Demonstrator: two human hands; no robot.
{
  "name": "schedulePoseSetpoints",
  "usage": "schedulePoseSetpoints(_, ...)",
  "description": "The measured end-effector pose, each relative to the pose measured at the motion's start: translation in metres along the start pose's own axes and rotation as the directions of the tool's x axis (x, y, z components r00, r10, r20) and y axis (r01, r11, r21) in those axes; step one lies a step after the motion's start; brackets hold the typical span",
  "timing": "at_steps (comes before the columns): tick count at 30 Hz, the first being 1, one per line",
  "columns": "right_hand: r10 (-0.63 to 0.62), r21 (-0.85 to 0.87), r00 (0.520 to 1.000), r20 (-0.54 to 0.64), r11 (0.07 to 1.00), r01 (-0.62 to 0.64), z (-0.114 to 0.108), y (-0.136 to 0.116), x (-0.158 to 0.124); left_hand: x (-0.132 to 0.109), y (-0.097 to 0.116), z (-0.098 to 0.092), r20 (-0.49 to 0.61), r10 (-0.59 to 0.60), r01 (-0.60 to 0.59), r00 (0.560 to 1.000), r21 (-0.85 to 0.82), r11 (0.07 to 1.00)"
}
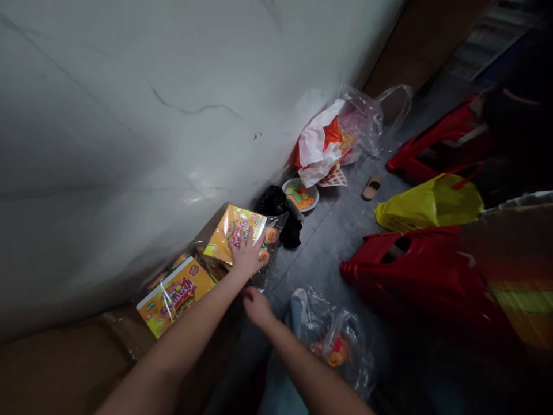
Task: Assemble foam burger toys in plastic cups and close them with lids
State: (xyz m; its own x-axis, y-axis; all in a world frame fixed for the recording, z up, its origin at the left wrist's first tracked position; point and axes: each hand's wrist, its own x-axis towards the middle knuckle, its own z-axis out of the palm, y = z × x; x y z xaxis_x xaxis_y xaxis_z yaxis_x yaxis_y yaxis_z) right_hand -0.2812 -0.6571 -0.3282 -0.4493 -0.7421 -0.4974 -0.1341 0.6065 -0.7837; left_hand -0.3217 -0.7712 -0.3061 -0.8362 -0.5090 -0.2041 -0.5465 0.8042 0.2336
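- The white wall [129,115] shuts off my whole left side. Its foot runs diagonally past the packs.
- The only open room I see is a strip of grey floor [332,230] between the wall and the near red stool [415,271].
- That strip is hemmed in. A yellow bag [432,202] and a second red stool [440,138] lie on the right, and a sandal [372,187] lies further up.
- At the far end are a bowl of coloured sweets [301,195], a black cloth [280,210] just beside it, and a white-and-orange plastic bag [322,144] against the wall.
- A crumpled clear bag [337,346] lies on the floor close to my right forearm.
- A brown carton edge [64,369] fills the lower left corner.
- The yellow candy pack [231,230], in clear wrap, leans tilted against the wall foot.
- A second yellow pack [175,297] lies just beside it, lower left, with nothing touching it.
- My left hand [247,256] is laid on the candy pack's face near its lower right edge, fingers [249,235] spread and nearly straight. The palm is on the wrap. I can't tell if the thumb hooks the edge.
- My right hand [257,305] sits below the left, near it but apart, over the floor. It is loosely curled and blurred, and I can't tell if it holds anything.
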Motion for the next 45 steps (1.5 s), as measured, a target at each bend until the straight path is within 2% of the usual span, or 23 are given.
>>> schedulePoseSetpoints(2,0.099,-0.057,0.995,-0.029,0.993,-0.101,-0.013,0.028,-0.039,0.0,-0.018,-0.01,0.019,0.0,0.001,1.0,-0.054,0.999)
schedulePoseSetpoints(5,0.192,-0.157,0.979,-0.07,0.967,-0.201,-0.031,0.056,-0.083,-0.007,-0.041,-0.029,0.02,-0.091,0.094,0.996,-0.263,0.96)
schedulePoseSetpoints(7,0.178,-0.226,0.982,-0.066,0.956,-0.188,-0.039,0.058,-0.089,-0.026,-0.044,-0.034,-0.011,-0.268,0.233,0.963,-0.462,0.856)
schedulePoseSetpoints(8,0.146,-0.257,0.988,-0.052,0.954,-0.154,-0.041,0.052,-0.086,-0.041,-0.042,-0.032,-0.022,-0.395,0.314,0.918,-0.569,0.76)
schedulePoseSetpoints(9,0.1,-0.286,0.994,-0.032,0.952,-0.105,-0.041,0.042,-0.078,-0.058,-0.038,-0.028,-0.01,-0.565,0.388,0.825,-0.717,0.579)
schedulePoseSetpoints(10,0.044,-0.313,0.999,-0.006,0.949,-0.043,-0.04,0.029,-0.068,-0.077,-0.034,-0.021,0.034,-0.711,0.437,0.703,-0.809,0.394)
schedulePoseSetpoints(13,-0.155,-0.38,0.983,0.095,0.907,0.18,-0.03,-0.019,-0.032,-0.132,-0.03,0.008,0.201,-0.878,0.485,0.435,-0.874,0.04)
schedulePoseSetpoints(15,-0.274,-0.414,0.945,0.176,0.851,0.324,-0.021,-0.051,-0.01,-0.156,-0.041,0.024,0.368,-0.88,0.446,0.3,-0.87,-0.212)
schedulePoseSetpoints(17,-0.363,-0.44,0.895,0.258,0.781,0.444,-0.01,-0.079,0.01,-0.169,-0.062,0.033,0.505,-0.832,0.356,0.229,-0.839,-0.412)
schedulePoseSetpoints(20,-0.458,-0.457,0.811,0.363,0.671,0.584,0.01,-0.111,0.04,-0.171,-0.096,0.039,0.609,-0.767,0.196,0.201,-0.793,-0.577)
schedulePoseSetpoints(23,-0.512,-0.463,0.745,0.428,0.584,0.667,0.034,-0.133,0.07,-0.17,-0.115,0.046,0.647,-0.734,0.074,0.206,-0.758,-0.648)
schedulePoseSetpoints(25,-0.508,-0.482,0.736,0.448,0.556,0.677,0.05,-0.14,0.087,-0.172,-0.119,0.054,0.671,-0.711,0.021,0.213,-0.73,-0.683)
schedulePoseSetpoints(27,-0.48,-0.514,0.752,0.453,0.548,0.66,0.063,-0.139,0.098,-0.178,-0.119,0.063,0.686,-0.695,-0.027,0.216,-0.707,-0.707)
schedulePoseSetpoints(29,-0.454,-0.542,0.767,0.454,0.543,0.642,0.072,-0.131,0.101,-0.184,-0.118,0.069,0.684,-0.696,-0.085,0.217,-0.697,-0.712)
schedulePoseSetpoints(32,-0.45,-0.553,0.764,0.463,0.527,0.645,0.075,-0.115,0.093,-0.192,-0.111,0.074,0.669,-0.713,-0.167,0.21,-0.694,-0.701)
schedulePoseSetpoints(37,-0.442,-0.577,0.789,0.428,0.538,0.614,0.069,-0.088,0.056,-0.202,-0.09,0.077,0.683,-0.711,-0.215,0.166,-0.678,-0.703)
schedulePoseSetpoints(42,-0.435,-0.605,0.822,0.367,0.56,0.566,0.054,-0.068,0.023,-0.21,-0.063,0.09,0.666,-0.736,-0.266,0.119,-0.693,-0.67)
schedulePoseSetpoints(45,-0.481,-0.582,0.789,0.383,0.537,0.61,0.049,-0.074,0.034,-0.217,-0.049,0.098,0.661,-0.744,-0.284,0.101,-0.697,-0.658)
